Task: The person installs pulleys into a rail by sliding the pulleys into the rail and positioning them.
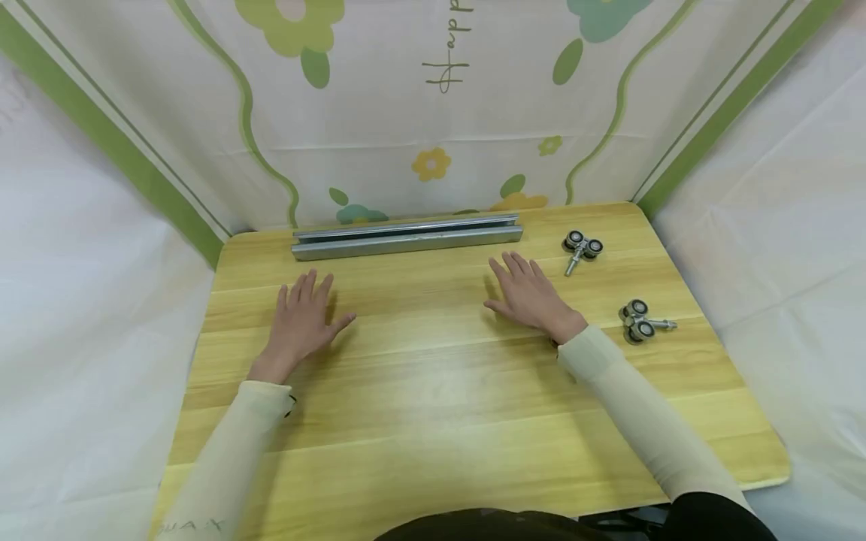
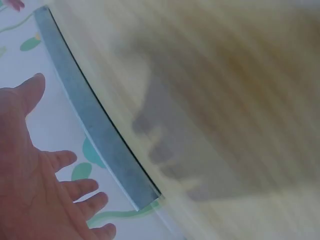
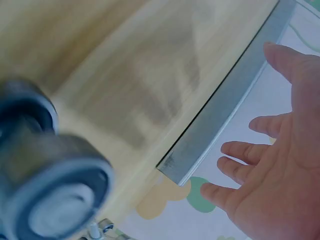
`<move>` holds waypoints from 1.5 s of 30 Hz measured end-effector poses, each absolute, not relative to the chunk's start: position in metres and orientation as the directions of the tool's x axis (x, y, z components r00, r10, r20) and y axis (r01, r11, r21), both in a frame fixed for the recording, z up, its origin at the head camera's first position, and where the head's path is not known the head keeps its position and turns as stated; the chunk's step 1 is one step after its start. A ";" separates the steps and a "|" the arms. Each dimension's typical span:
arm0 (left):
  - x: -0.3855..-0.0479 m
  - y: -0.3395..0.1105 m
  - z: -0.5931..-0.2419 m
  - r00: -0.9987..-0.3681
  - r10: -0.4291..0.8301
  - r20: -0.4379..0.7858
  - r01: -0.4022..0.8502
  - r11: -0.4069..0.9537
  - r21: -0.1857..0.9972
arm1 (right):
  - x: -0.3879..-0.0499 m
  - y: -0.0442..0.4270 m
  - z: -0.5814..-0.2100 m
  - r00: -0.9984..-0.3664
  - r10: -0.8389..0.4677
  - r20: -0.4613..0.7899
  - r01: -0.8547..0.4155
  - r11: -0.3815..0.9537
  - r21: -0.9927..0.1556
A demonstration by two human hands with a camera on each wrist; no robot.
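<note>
A grey metal channel rail lies along the back of the wooden table, its slot showing in the head view. My left hand is spread in front of the rail's left end, with nothing in it. Fingers spread as well, my right hand is near the rail's right end and holds nothing. Shadows beneath suggest that both hands hover over the wood. To the right are two trolley rollers with bolts: one beyond the right fingertips, the other beside the right wrist. A wheel looms large in the right wrist view.
The wooden table has rounded corners. A white cloth with printed flowers hangs right behind the rail. More white cloth walls in the left side and the right side.
</note>
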State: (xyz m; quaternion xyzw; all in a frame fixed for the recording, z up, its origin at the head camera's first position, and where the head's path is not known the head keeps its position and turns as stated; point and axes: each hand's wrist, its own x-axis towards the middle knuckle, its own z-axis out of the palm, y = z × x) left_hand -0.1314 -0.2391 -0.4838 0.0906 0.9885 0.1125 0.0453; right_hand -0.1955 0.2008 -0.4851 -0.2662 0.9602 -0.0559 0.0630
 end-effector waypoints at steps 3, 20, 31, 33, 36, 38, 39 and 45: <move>-0.138 -0.244 -0.479 -0.976 0.203 -0.075 0.180 0.955 0.236 | -0.203 0.197 -0.482 -0.838 -0.534 -0.114 -0.522 0.844 -0.120; -0.219 -0.253 -0.479 -0.944 0.309 -0.115 0.249 0.897 0.366 | -0.291 0.183 -0.481 -0.813 -0.568 -0.130 -0.543 0.819 -0.184; -0.252 -0.259 -0.474 -0.942 0.305 -0.137 0.226 0.883 0.412 | -0.333 0.196 -0.482 -0.800 -0.567 -0.197 -0.533 0.822 -0.199; -0.256 -0.261 -0.474 -0.941 0.302 -0.150 0.219 0.885 0.411 | -0.337 0.195 -0.481 -0.799 -0.565 -0.204 -0.531 0.823 -0.202; -0.264 -0.263 -0.474 -0.942 0.296 -0.157 0.216 0.895 0.391 | -0.343 0.193 -0.476 -0.801 -0.561 -0.210 -0.525 0.826 -0.204; -0.268 -0.262 -0.475 -0.941 0.299 -0.157 0.225 0.902 0.369 | -0.347 0.190 -0.474 -0.803 -0.556 -0.213 -0.518 0.829 -0.212; -0.271 -0.262 -0.476 -0.941 0.302 -0.156 0.232 0.906 0.354 | -0.348 0.189 -0.473 -0.806 -0.552 -0.214 -0.511 0.831 -0.221; -0.276 -0.255 -0.482 -0.934 0.311 -0.175 0.251 0.922 0.295 | -0.350 0.185 -0.478 -0.807 -0.517 -0.285 -0.478 0.856 -0.196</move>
